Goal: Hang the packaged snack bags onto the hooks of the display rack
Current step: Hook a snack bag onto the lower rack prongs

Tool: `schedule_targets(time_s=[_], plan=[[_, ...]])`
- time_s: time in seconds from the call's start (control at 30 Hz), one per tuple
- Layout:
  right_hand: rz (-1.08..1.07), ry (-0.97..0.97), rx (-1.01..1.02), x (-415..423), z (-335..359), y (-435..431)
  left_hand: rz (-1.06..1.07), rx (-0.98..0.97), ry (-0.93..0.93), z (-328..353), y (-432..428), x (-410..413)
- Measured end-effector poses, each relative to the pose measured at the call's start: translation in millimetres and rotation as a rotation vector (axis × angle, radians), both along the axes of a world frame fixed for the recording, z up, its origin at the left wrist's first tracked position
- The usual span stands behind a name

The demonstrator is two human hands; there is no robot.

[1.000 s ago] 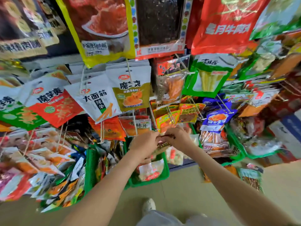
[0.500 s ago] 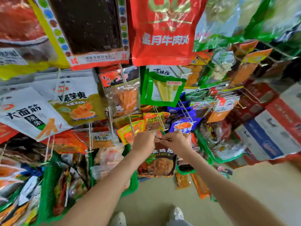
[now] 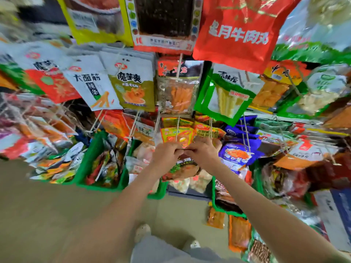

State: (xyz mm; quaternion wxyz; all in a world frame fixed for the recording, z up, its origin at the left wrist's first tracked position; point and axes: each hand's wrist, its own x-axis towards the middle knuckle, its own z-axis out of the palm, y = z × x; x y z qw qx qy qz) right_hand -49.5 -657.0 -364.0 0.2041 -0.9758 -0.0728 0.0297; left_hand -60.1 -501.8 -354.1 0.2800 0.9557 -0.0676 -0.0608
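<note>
My left hand (image 3: pixel 166 155) and my right hand (image 3: pixel 202 152) meet at the middle of the rack, both pinching the top edge of a dark snack bag (image 3: pixel 183 168) with a brown food picture, which hangs below my fingers. Right above my hands hang a yellow-red bag (image 3: pixel 176 134) and an orange bag (image 3: pixel 209 130) on thin metal hooks (image 3: pixel 177 128). The hook tip at my fingers is hidden by my hands. The frame is blurred.
Rows of hung bags fill the rack: white bags (image 3: pixel 93 86), a clear bag of orange strips (image 3: pixel 179 93), a green bag (image 3: pixel 226 95), a big red bag (image 3: pixel 237 33). Green baskets (image 3: pixel 89 162) of loose packs stand below. Several packs (image 3: pixel 238 232) lie on the floor by my shoes.
The view has swung back to the left and turned blurry. My hands stay together on the dark bag's top edge, at the same hook row.
</note>
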Motion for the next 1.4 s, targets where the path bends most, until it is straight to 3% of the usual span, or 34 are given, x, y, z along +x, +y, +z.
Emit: schedule_targets(time_s=[0.17,0.27,0.53,0.63,0.87,1.07,1.3,1.4], plan=[[0.166,0.041,0.050,-7,15,55,-0.036,0.193,-0.101,3,51,-17],[0.246,-0.008,-0.017,-15,19,100,0.016,0.201,-0.182,-1,94,-31],[0.289,-0.107,0.036,-42,30,280,0.126,0.259,-0.299,9,271,-73],[0.316,-0.060,0.057,-48,33,354,0.194,0.311,-0.257,19,340,-83],[0.282,-0.048,0.075,-34,37,473,0.333,0.193,-0.164,22,462,-70],[0.245,0.124,0.037,18,15,529,0.332,0.086,0.043,-4,517,-18],[0.250,0.320,0.032,90,-23,582,0.365,0.137,0.206,-49,571,58],[0.178,0.528,0.143,116,-52,597,0.314,0.149,0.273,-72,588,85]])
